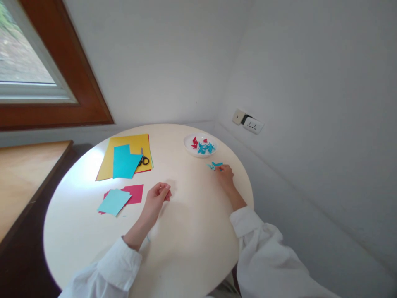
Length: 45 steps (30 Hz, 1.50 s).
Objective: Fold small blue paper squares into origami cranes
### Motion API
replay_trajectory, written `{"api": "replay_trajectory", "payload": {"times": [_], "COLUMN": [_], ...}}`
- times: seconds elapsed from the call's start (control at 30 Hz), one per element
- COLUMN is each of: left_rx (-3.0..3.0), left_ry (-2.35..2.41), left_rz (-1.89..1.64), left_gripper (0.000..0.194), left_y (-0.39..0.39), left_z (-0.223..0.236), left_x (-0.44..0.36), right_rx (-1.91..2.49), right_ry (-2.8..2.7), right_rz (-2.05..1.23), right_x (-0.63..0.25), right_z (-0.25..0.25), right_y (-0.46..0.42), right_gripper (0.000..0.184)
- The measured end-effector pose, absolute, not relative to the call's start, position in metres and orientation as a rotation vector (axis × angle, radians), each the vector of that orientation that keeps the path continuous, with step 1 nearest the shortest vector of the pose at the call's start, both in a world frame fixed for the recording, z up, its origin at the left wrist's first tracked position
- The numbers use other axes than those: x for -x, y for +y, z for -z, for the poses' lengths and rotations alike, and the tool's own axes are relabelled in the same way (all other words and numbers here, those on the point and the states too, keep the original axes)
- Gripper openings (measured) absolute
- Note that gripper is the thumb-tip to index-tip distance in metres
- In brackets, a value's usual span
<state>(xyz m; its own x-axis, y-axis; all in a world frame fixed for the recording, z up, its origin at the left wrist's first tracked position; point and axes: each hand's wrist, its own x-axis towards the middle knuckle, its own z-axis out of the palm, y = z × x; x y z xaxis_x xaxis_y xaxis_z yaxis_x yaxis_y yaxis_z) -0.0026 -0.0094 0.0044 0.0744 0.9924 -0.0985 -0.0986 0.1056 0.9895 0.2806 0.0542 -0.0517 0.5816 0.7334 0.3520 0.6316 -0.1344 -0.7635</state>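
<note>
At the table's right side, my right hand [225, 174] has its fingers closed at small blue paper scraps [211, 166]; its fingertips partly cover them. Just beyond it stands a white plate [190, 151] that holds several small folded paper figures, red ones [194, 142] and blue ones [202, 148]. My left hand [159, 194] is over the middle of the table, fingers curled and thumb against them, with nothing visible in it. Nearest to it on the left lie pink paper squares [135, 193], with light blue paper squares [114, 202] partly on top.
Farther back on the round white table [186, 248] are yellow paper sheets [139, 142] with cut blue paper [124, 162] and black-handled scissors [144, 160] on them. A wall socket [253, 125] is at the right. A wooden surface [27, 165] stands at the left.
</note>
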Motion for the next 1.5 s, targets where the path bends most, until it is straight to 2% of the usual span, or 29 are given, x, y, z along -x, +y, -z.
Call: {"api": "replay_trajectory", "payload": {"times": [0.27,0.7,1.13,1.5], "left_rx": [-1.09,-1.107,-1.097,-1.128], "left_ry": [1.123,1.117,1.13,1.14], "left_rz": [-1.078,-1.066,-1.055,-1.033], "left_gripper": [0.029,0.029,0.023,0.021], "left_y": [-0.009,-0.011,-0.012,-0.01], "left_z": [-0.002,-0.005,-0.004,0.001], "left_x": [0.003,0.002,0.001,0.0], "right_rx": [1.893,1.787,2.001,1.878], "right_ry": [-1.201,-1.336,-1.463,-1.57], "right_rz": [-0.097,0.032,0.213,0.252], "right_x": [-0.286,-0.277,-0.264,-0.273], "right_z": [0.06,0.047,0.038,0.043], "right_y": [0.061,0.037,0.043,0.056], "right_gripper": [0.02,0.022,0.022,0.018]}}
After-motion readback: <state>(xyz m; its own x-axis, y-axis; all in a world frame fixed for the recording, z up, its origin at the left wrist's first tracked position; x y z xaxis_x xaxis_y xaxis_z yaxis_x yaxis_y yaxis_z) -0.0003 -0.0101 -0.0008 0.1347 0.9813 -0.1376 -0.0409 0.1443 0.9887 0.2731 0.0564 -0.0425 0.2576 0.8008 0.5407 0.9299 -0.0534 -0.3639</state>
